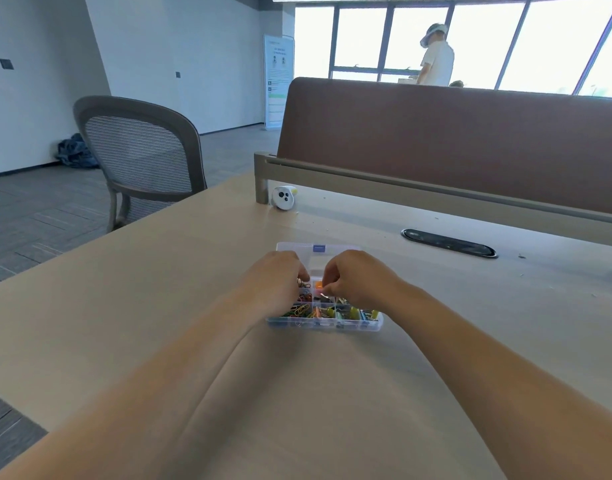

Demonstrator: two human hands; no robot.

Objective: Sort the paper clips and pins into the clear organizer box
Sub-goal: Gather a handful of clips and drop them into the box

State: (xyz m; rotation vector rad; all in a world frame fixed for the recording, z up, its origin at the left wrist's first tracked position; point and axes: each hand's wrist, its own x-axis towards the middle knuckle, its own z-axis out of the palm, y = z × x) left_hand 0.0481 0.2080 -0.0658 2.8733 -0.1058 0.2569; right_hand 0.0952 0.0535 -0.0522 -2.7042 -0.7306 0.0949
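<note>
Working with both hands close together over the clear organizer box (325,326), I have my left hand (280,282) curled down into the left compartments and my right hand (356,278) bent over the middle ones. The right thumb and forefinger meet just above an orange patch. Whether either hand actually grips a clip or pin I cannot tell, because my knuckles hide the fingertips. I judge the hands sit this near each other because the cells are small and the pieces need fine picking.

The box lies flat on the table (159,289), straight in front of me within easy reach. Its long axis runs left to right and its near wall faces me. Its lid (319,248) is folded open to the far side, so nothing blocks my reach from the near side. Coloured paper clips (299,310) fill the near-left cell.

Farther off, a white round gadget (283,198) sits far left by the divider panel (453,140), and a cable slot (448,242) lies far right.
</note>
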